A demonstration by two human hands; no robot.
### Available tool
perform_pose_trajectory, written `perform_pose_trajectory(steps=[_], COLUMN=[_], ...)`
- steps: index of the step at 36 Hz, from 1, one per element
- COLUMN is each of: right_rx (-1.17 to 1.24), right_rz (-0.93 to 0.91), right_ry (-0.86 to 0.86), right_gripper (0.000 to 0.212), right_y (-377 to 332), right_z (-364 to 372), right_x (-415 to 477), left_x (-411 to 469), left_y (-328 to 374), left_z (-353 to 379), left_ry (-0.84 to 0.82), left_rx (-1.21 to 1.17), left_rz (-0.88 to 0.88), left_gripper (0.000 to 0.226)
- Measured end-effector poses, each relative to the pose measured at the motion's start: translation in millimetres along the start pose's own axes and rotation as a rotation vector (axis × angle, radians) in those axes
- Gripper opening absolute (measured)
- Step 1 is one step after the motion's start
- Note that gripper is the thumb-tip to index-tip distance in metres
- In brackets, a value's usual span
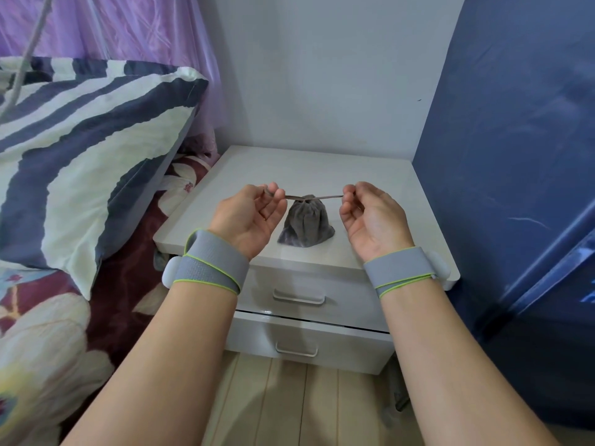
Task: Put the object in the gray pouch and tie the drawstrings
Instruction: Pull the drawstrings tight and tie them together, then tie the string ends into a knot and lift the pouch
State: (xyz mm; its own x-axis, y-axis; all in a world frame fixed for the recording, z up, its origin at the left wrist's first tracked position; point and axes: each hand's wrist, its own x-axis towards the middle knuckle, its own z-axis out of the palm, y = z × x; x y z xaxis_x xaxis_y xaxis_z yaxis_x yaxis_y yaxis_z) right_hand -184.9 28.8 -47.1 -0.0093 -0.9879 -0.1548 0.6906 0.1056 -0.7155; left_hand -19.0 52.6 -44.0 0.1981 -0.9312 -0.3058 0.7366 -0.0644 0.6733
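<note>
Gray pouch (306, 222) sits cinched mid-bench (370, 175), left hand (249, 214) and right hand (367, 214) fingers each pinching a taut drawstring (325, 197); uneven pull could tip it or slip the knot.

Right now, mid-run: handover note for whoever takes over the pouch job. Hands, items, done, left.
Left hand: pinched shut on the left drawstring, pulled out sideways.
Right hand: pinched shut on the right drawstring, pulled the other way.
Gray pouch: stands on the white nightstand, mouth cinched closed between the hands. The object is not visible; presumably inside.
Done: pouch closed, strings taut.
Left: whether a knot is finished cannot be told; probably tie or tighten it, then let go.
</note>
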Motion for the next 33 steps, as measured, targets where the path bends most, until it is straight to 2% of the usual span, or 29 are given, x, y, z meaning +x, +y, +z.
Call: perform_pose_trajectory(steps=[33], right_rx=[-0.04], right_rz=[-0.051], right_ry=[0.029], right_gripper=[0.021], right_y=[5.0], right_z=[-14.4], right_x=[6.5], left_x=[5.1], left_y=[0.6], left_z=[-8.0], left_ry=[0.058], left_rx=[0.072], left_rz=[0.006], left_gripper=[0.023])
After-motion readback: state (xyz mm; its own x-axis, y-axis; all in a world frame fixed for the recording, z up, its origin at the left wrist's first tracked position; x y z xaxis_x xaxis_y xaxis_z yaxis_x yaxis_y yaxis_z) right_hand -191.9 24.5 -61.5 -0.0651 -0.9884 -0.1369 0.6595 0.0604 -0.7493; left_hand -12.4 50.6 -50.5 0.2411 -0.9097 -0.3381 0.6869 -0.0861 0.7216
